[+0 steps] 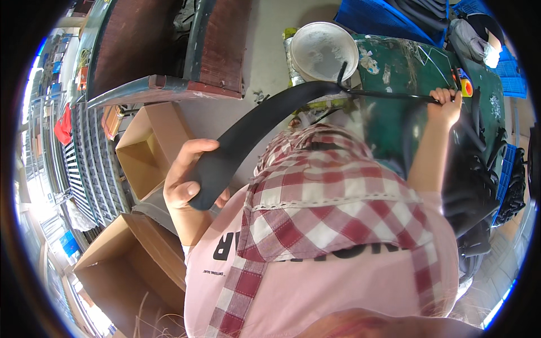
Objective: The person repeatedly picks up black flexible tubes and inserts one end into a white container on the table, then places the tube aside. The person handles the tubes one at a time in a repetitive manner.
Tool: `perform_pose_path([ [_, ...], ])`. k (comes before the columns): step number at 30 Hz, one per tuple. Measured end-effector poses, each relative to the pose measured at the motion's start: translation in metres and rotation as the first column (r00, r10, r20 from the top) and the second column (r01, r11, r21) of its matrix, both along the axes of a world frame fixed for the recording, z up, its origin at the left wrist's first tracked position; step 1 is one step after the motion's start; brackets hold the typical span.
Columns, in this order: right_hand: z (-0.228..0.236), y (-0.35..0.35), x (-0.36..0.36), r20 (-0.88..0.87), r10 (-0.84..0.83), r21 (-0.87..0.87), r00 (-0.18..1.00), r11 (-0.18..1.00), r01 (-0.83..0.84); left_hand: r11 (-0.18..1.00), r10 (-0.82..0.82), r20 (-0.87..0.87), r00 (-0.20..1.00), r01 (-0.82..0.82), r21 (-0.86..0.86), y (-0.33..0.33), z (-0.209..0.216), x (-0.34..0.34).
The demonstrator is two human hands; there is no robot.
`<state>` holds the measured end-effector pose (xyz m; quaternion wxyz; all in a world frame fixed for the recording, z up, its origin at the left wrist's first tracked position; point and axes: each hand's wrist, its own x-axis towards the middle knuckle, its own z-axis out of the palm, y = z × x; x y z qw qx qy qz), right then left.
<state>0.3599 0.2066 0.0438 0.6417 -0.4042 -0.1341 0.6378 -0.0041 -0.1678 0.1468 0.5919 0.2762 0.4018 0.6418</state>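
A long, curved black strip [265, 115], smooth and shaped like a mudguard, stretches in front of my checked apron. My left hand [189, 177] grips its broad rounded end between thumb and fingers. At the strip's far, narrow end a thin black rod [389, 96] runs off to the right, and a short black prong stands up beside the joint. My right hand [446, 107] is closed round the rod's outer end, over the green tabletop [394, 121]. How rod and strip are joined is too small to tell.
A whitish round bucket [324, 48] stands just beyond the strip. A yellow-orange roll [465, 85] lies near my right hand. Open cardboard boxes [152, 143] are at left, below a dark red-brown bench [217, 45]. Blue crates [394, 19] with black pieces stand at far right.
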Motion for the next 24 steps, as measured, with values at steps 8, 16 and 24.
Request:
perform_pose_path([
  [8, 0.008, -0.003, 0.017, 0.034, -0.087, 0.024, 0.996, 0.996, 0.086, 0.963, 0.119, 0.218, 0.969, -0.166, 0.212, -0.002, 0.019, -0.010],
  [16, 0.024, -0.014, 0.012, -0.035, -0.022, 0.100, 0.999, 0.995, 0.025, 0.927, 0.361, -0.126, 0.924, -0.340, 0.161, 0.063, -0.011, -0.016],
  [24, 0.009, -0.018, 0.016, -0.133, 0.075, 0.067, 0.988, 0.996, -0.067, 0.924, 0.371, 0.012, 0.928, -0.371, 0.092, 0.157, -0.097, -0.010],
])
